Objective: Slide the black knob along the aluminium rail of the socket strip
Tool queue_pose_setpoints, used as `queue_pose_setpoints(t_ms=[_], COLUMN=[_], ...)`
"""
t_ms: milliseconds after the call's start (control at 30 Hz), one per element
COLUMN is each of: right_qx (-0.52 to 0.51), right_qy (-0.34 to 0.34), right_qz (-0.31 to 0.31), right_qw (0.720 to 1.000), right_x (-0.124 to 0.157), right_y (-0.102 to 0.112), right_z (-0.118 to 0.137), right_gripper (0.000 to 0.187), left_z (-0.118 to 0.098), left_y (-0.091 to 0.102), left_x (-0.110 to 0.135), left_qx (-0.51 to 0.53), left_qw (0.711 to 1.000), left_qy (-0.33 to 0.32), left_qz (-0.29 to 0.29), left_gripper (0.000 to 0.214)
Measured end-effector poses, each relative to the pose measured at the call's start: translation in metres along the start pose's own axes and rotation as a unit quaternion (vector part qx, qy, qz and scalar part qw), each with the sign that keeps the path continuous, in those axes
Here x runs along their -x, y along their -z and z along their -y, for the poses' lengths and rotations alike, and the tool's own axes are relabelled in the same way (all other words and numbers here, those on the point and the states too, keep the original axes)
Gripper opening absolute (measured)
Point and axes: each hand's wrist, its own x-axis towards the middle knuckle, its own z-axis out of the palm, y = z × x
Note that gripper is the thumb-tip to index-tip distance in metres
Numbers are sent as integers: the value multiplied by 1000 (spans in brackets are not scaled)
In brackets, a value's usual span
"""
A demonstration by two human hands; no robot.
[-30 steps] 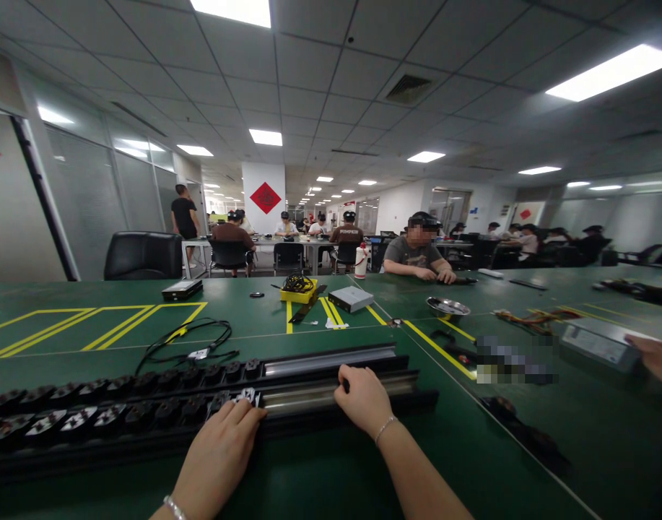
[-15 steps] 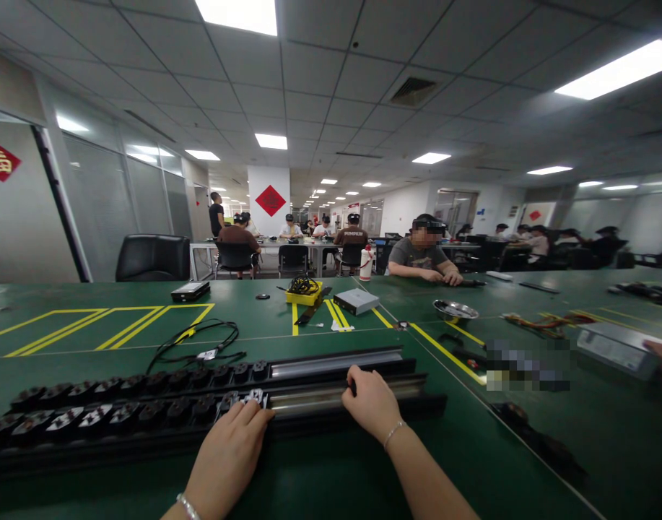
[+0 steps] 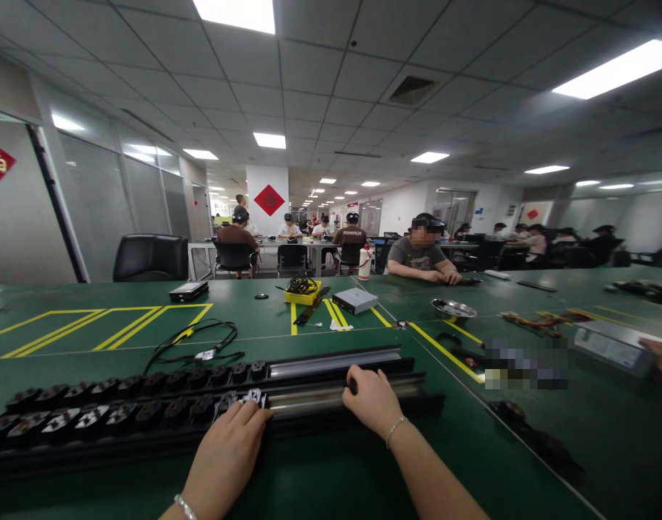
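Two long black rails [image 3: 331, 362] lie side by side across the table in front of me. Each holds a row of black socket-like modules [image 3: 147, 417] on its left part and a bare, shiny metal strip [image 3: 309, 399] on its right part. My left hand [image 3: 230, 448] is closed on the near rail at the end of its row, fingers together; some silvery and white bits show just beyond the fingertips. Over the metal strip of the near rail, my right hand [image 3: 375, 397] is closed in a pinch on a small black piece [image 3: 353, 386], mostly hidden by the fingers.
Beyond the rails lie a black cable [image 3: 195, 341], a yellow tray [image 3: 302, 296] of wires, a grey metal box [image 3: 355, 300] and a metal bowl [image 3: 454, 309]. At right, another person's hand [image 3: 660, 352] touches a silver box [image 3: 612, 347]. A co-worker [image 3: 422, 253] sits opposite.
Both my hands stay in nearly the same place, and the rails have not visibly moved. In the far background, a standing person has moved to the right, behind a seated one.
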Motion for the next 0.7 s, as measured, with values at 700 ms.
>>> queue_pose_setpoints(t_ms=[700], right_qx=[-6], right_qy=[2], right_qz=[-32], right_qw=[999], right_x=[-1], right_y=[-6], right_z=[-4], right_gripper=[11], left_z=[1], left_y=[1], left_x=[1], left_qx=[-8], left_qw=[1000], left_qy=[0], left_qz=[2], left_gripper=[26])
